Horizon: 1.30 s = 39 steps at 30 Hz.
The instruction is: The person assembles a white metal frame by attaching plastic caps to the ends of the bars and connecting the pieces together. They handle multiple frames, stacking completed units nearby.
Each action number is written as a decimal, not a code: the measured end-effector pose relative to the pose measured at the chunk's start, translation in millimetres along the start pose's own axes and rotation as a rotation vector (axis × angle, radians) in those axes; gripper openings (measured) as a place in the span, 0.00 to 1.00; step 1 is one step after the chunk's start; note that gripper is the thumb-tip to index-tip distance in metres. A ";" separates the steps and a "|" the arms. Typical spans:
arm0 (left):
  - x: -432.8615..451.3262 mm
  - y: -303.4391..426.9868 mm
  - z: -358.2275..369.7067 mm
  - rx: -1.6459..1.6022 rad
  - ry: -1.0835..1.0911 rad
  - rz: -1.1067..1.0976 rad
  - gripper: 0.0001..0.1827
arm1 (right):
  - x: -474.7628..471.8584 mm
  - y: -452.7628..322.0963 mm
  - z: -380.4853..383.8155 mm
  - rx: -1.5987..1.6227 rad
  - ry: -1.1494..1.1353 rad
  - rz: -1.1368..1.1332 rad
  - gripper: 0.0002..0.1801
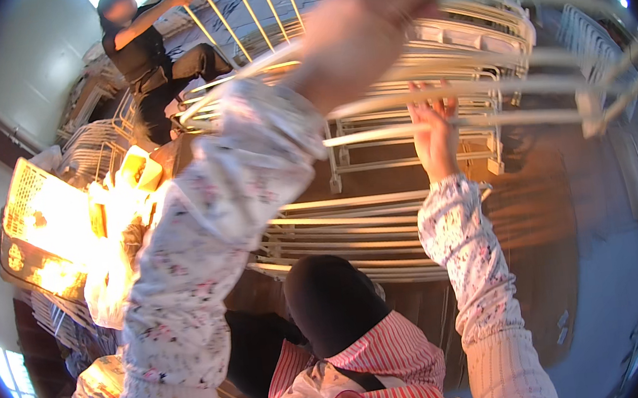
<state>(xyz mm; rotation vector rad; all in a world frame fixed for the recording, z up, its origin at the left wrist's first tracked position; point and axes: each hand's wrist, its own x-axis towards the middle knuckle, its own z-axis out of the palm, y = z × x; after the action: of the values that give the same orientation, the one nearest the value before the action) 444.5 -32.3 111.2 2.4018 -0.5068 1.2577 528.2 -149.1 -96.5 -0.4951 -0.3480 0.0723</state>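
Observation:
My left hand (363,37) stretches across the upper middle, strongly blurred. Its fingers close around the upper bar of a white tubular metal frame (523,87), though the exact grip is smeared. My right hand (437,143) is raised among the lower bars of this frame. Its fingers point away from me, fairly straight and slightly apart; whether they bear the frame cannot be made out. The frame's right end is blurred too. Beneath it, more white tubular frames (417,161) are stacked. Another layer of frames (356,215) lies near my knees.
A co-worker (140,54) at upper left reaches toward upright bars (253,13). Brightly lit at left stands a plastic crate (42,199). Stacked frames (593,36) line the right side. Brown boards (536,269) cover the floor near my right arm.

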 end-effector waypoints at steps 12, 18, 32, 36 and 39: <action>-128.7 -90.4 123.0 -0.160 -0.329 -0.100 0.13 | -37.2 148.3 -186.8 0.212 0.517 0.668 0.19; -190.0 -120.9 157.0 -0.182 -0.339 -0.200 0.13 | -49.3 89.4 -141.9 -0.418 0.156 1.200 0.19; -289.9 -135.9 191.3 -0.227 -0.767 -0.314 0.13 | 80.1 43.3 -184.2 -1.464 -0.855 1.095 0.17; -308.7 -131.1 205.7 -0.263 -0.751 -0.361 0.16 | 62.8 98.0 -210.0 -1.373 -1.041 1.702 0.29; -311.5 -131.2 182.3 -0.338 -0.523 -0.431 0.21 | 38.9 116.4 -192.5 -1.160 -0.923 1.905 0.31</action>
<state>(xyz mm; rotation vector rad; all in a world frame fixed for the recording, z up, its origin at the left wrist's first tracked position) 467.9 35.0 -266.3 2.3517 -0.2841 0.3284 632.8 -128.1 -298.3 -1.8144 -0.6869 2.0959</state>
